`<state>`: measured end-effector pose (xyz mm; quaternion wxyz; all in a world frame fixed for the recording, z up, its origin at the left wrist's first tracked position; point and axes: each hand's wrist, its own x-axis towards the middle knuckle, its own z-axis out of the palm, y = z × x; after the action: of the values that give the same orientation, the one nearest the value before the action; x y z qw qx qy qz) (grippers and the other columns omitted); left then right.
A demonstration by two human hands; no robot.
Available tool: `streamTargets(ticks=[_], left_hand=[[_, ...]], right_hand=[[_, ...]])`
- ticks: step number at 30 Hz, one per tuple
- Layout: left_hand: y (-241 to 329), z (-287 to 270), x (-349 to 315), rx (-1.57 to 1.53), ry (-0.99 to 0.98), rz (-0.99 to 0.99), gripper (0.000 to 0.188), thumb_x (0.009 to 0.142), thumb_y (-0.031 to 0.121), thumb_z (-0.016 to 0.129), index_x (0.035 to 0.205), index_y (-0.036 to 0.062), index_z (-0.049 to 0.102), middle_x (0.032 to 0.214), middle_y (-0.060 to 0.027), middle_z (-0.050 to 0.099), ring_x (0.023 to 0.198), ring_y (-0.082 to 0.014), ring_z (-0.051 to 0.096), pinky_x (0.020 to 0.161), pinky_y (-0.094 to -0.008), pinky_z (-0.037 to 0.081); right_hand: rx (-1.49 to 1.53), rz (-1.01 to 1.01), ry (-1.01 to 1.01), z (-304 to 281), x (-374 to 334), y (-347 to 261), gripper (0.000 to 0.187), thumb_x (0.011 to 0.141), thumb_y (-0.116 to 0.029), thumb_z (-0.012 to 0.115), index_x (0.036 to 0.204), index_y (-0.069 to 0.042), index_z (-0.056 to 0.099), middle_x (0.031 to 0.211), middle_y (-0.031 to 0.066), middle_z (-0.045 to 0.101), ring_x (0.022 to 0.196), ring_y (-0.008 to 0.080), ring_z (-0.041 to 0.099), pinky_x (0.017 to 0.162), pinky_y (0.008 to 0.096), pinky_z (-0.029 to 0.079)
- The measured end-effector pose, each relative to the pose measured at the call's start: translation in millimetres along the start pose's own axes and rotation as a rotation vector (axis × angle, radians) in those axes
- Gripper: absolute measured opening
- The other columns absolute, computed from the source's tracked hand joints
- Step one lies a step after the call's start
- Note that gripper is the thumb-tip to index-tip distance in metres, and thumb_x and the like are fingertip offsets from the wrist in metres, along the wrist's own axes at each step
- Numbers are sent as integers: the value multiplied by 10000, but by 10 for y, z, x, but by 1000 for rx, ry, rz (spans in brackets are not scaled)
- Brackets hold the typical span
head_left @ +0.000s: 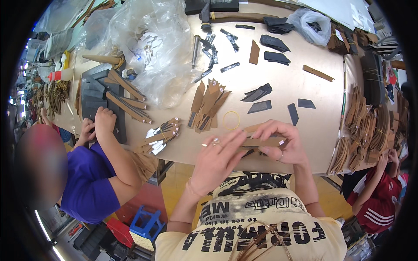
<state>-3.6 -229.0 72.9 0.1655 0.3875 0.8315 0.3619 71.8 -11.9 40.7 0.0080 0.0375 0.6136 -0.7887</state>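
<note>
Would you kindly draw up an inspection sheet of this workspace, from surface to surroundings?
Surface: tan table, with a yellow band lying on it.
Job's things: brown strip in hand; fanned brown pieces and loose black pieces beyond.
Clutter: crumpled clear plastic bag; hammer near the far edge.
Hands: right hand grips the brown strip; left hand reaches its other end, grip partly hidden.
Cables: nothing seen.
Surroundings: purple-shirted person at left; blue stool below the table.
</note>
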Motion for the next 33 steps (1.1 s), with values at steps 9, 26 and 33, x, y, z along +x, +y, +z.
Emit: streamTargets(ticks=[9, 26, 33], left_hand=[[-131, 230, 42, -1123, 28, -641, 193, 954, 70, 640, 1089, -67, 662, 863, -81, 706, 712, -124, 671, 643, -232, 535], [36, 238, -31, -728, -105, -344, 145, 948, -4, 591, 1053, -40, 683, 884, -63, 644, 705, -107, 623, 646, -248, 506], [-84, 102, -241, -957, -200, -485, 153, 977, 33, 546, 1120, -2, 584, 900, -33, 593, 783, -93, 579, 670, -240, 464]], right_hand=[[-863, -509, 311, 268, 35, 7, 337, 741, -189, 842, 1049, -120, 725, 1055, 34, 665, 909, 163, 605, 708, 296, 517], [-730, -161, 339, 298, -193, 190, 51, 862, -70, 701, 873, -39, 661, 822, 88, 651, 689, 209, 617, 625, 304, 475], [-364, 52, 907, -471, 156, -102, 144, 971, -144, 608, 956, -11, 663, 779, 1, 654, 696, 74, 598, 616, 224, 435]])
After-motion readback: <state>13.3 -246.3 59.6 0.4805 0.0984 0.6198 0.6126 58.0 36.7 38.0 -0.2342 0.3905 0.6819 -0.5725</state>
